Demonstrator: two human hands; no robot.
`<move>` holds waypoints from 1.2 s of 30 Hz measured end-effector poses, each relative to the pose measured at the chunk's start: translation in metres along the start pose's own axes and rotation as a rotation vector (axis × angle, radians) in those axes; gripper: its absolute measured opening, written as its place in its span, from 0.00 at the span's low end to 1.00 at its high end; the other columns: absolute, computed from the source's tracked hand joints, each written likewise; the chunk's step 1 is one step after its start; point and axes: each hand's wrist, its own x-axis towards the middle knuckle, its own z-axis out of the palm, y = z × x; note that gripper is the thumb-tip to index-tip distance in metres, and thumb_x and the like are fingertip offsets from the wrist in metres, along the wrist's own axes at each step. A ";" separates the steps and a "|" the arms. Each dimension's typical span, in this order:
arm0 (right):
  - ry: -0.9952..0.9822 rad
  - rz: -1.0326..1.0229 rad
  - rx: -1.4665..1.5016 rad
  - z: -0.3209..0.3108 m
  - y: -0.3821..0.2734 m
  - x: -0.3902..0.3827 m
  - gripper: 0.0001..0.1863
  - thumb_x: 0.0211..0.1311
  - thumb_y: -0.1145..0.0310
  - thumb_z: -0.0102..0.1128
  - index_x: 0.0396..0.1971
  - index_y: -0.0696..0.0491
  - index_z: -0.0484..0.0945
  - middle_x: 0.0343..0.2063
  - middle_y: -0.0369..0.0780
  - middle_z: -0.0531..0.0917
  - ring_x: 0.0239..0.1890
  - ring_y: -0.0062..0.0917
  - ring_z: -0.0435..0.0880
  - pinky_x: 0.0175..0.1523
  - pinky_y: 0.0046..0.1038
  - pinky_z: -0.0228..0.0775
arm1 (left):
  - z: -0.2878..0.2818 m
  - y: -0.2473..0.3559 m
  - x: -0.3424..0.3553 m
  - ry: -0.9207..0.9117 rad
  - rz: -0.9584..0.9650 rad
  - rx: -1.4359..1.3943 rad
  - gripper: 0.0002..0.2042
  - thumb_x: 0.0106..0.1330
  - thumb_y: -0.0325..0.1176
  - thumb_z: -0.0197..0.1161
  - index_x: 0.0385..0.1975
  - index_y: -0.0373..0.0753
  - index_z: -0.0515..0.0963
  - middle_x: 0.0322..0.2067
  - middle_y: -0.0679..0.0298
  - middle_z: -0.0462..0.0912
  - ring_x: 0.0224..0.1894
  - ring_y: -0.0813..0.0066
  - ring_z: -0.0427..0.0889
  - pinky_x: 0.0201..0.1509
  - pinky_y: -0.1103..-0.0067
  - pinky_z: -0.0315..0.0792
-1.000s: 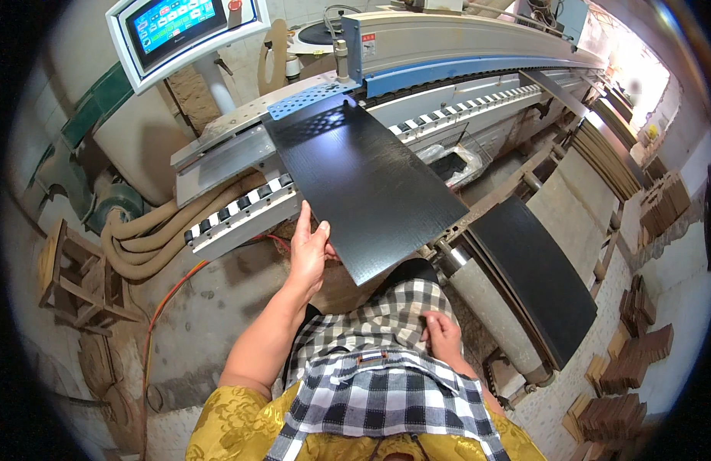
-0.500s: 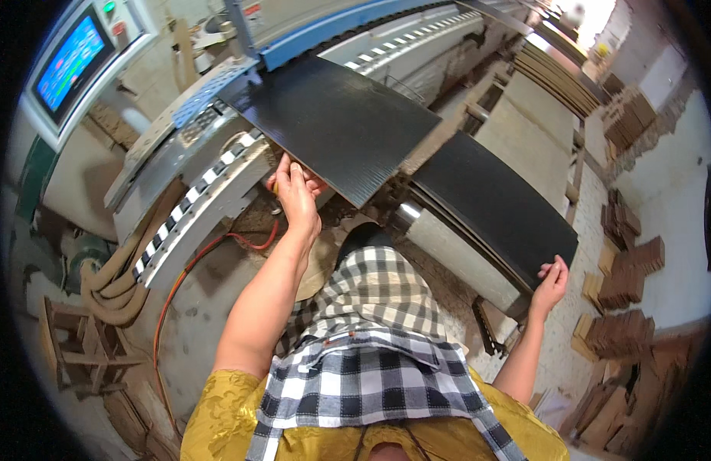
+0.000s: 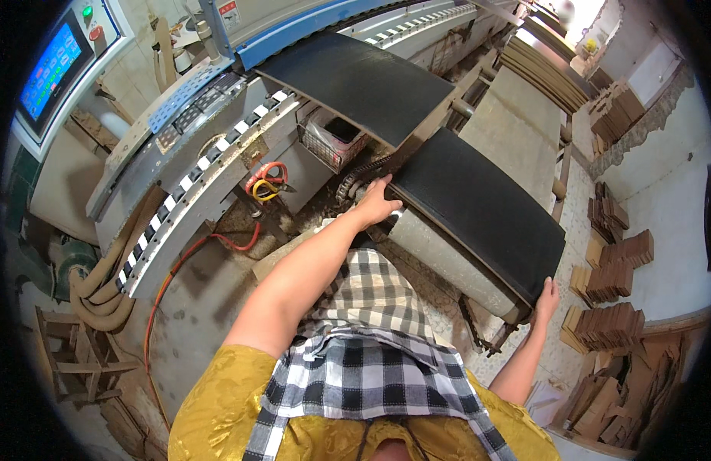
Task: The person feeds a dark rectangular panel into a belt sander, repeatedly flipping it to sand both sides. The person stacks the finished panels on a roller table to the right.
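The right hand [image 3: 549, 296] touches the near-right corner of the black panel [image 3: 482, 207]; a grey roller [image 3: 455, 265] runs alongside. The left hand [image 3: 376, 204], arm extended, meets the panel's left end, thumb and fingers spread; whether either hand clamps cannot be determined. Beyond: a wire basket [image 3: 334, 159], then a second black panel [image 3: 363, 84].

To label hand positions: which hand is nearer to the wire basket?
Left. The left hand is below and right of the basket; the right hand is farther, at the lower corner of the nearer black panel.
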 end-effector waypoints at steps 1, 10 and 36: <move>0.000 0.007 0.016 -0.006 -0.006 -0.002 0.25 0.60 0.56 0.48 0.46 0.63 0.70 0.44 0.46 0.75 0.46 0.30 0.73 0.52 0.27 0.60 | -0.003 0.001 -0.010 0.011 0.017 -0.051 0.34 0.55 0.37 0.61 0.60 0.39 0.52 0.60 0.51 0.53 0.62 0.60 0.54 0.62 0.72 0.53; -0.002 0.069 -0.071 -0.052 0.048 -0.018 0.21 0.61 0.56 0.47 0.21 0.61 0.72 0.19 0.34 0.73 0.24 0.18 0.66 0.32 0.25 0.60 | 0.018 -0.045 -0.078 0.227 -0.287 -0.930 0.06 0.59 0.29 0.57 0.30 0.32 0.71 0.28 0.62 0.76 0.29 0.76 0.77 0.33 0.81 0.74; -1.085 -0.049 0.958 0.132 -0.244 -0.303 0.10 0.65 0.62 0.43 0.30 0.52 0.67 0.28 0.31 0.72 0.31 0.15 0.68 0.36 0.20 0.62 | -0.160 -0.026 -0.277 0.824 0.132 -1.080 0.16 0.60 0.31 0.56 0.46 0.34 0.66 0.44 0.62 0.73 0.44 0.73 0.72 0.48 0.75 0.68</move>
